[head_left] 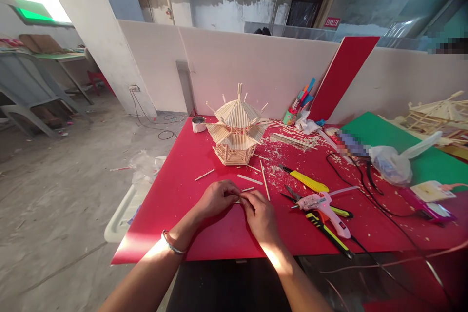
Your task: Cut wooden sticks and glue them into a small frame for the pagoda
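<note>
My left hand (220, 198) and my right hand (261, 213) meet low over the red table, fingertips pinched close together. Between them shows a bit of a small pale wooden stick (237, 201), mostly hidden by the fingers. Just beyond stands a pagoda model (237, 131) built of thin wooden sticks, with tiered roofs. Near my hands lie a flat craft stick (249, 179), a thin stick (264, 180) and another loose stick (204, 174). A pink glue gun (325, 207) rests to the right of my right hand.
A yellow utility knife (307, 180) and pliers (329, 234) lie by the glue gun, whose cord trails right. Behind are a cup (199, 125), a pen holder (290, 116) and scattered sticks (296, 140). A plastic bag (391, 165) sits at right; a white partition (219, 68) stands behind.
</note>
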`<state>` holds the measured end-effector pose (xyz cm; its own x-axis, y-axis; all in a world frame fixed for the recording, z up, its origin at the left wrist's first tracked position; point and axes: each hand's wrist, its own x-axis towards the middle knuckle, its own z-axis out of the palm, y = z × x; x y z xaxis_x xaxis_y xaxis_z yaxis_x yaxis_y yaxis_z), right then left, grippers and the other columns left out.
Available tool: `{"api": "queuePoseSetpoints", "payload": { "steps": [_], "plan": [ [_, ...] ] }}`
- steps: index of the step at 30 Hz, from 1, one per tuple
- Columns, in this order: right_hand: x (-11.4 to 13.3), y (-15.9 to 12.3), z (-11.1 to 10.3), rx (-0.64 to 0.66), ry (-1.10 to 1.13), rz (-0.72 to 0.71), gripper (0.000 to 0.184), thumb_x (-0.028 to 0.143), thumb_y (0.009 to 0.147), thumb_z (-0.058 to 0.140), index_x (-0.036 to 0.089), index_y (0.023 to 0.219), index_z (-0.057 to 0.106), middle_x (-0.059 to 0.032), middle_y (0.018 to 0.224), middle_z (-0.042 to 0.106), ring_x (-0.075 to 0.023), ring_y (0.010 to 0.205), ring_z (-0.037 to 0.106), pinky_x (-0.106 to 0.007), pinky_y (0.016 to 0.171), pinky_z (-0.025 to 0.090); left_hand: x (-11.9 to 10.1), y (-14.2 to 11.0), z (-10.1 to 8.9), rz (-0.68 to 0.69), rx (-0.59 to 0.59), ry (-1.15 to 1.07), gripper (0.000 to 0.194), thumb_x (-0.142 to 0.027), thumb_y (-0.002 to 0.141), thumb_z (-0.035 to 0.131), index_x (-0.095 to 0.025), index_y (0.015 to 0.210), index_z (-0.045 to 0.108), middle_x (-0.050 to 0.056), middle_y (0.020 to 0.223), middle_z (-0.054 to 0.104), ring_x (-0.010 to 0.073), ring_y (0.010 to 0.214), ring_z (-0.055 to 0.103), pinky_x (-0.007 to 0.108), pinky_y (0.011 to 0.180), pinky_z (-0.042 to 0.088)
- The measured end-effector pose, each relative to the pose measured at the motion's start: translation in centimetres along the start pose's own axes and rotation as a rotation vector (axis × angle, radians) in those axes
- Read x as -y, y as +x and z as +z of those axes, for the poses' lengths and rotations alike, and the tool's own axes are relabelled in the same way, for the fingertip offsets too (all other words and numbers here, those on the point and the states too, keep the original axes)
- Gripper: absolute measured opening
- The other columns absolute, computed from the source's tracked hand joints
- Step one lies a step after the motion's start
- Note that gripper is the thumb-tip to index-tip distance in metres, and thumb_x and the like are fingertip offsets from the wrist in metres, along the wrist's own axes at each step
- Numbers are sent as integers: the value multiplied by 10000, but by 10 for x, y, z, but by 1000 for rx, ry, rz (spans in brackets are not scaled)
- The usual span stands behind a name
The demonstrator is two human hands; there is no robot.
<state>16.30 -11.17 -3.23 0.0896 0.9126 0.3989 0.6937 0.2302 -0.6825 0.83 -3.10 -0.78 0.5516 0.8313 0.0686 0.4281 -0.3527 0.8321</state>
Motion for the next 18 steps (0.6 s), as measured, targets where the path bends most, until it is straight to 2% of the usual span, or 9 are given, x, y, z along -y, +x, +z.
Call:
{"api": "queuePoseSetpoints", "payload": {
  "steps": [18],
  "plan": [
    [-2, -2, 0, -1, -19, -7, 294, 237, 970, 471, 256, 1121, 722, -42, 930, 700, -177, 845, 675, -261, 761, 512, 1, 1, 0, -8, -5, -29, 126, -153, 733, 628, -184, 767, 746, 29, 838, 722, 172, 789, 651, 253, 747, 495]
  ]
}}
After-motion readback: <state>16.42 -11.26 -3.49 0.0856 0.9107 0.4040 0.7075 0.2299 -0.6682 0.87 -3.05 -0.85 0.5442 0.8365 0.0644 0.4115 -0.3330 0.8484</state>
